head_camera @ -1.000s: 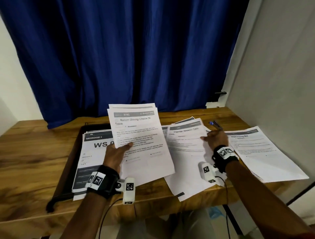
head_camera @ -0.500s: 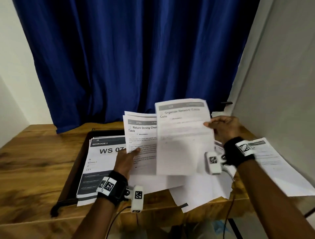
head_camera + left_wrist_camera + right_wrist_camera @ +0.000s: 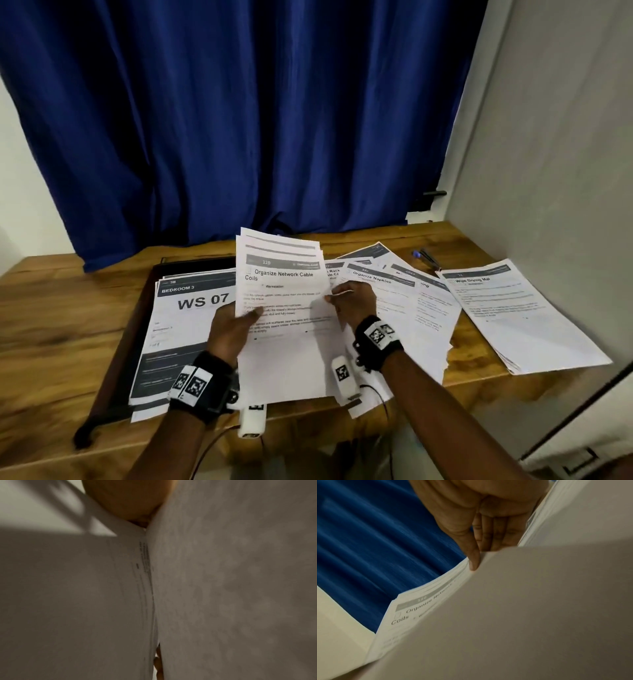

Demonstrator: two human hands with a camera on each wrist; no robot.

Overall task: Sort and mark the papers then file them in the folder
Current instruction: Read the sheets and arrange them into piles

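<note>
Papers, a thin sheaf of white printed A4 sheets [image 3: 284,308] topped by a page headed "Organize Network Cable Coils", are held raised over the brown wooden counter [image 3: 51,329], tilted toward the camera. The sheaf is gripped at its left edge by the left hand [image 3: 229,329], thumb laid across the front, other fingers hidden behind. At the right edge it is pinched by the right hand [image 3: 352,305]; in the right wrist view the thumb is pressed on the front page while the fingers [image 3: 494,534] lie together behind it.

More loose white printed sheets [image 3: 404,308] are fanned on the counter to the right, with a separate white stack headed "Wipe Drying Mat" [image 3: 507,308] further right. A dark open folder [image 3: 137,329] lies at left, carrying a white cover sheet marked "WS 07" [image 3: 185,325]. Blue pens [image 3: 424,257] lie near the far edge, in front of a blue curtain [image 3: 239,120].

Handling is judged as light, limp and slippery: sheets are likely to slide against each other and droop if held by one corner. A two-sided edge grip near mid-height looks best, then tapping the bottom edge square on the counter before filing. The stage is judged as sorting; marking and filing are not yet done.
</note>
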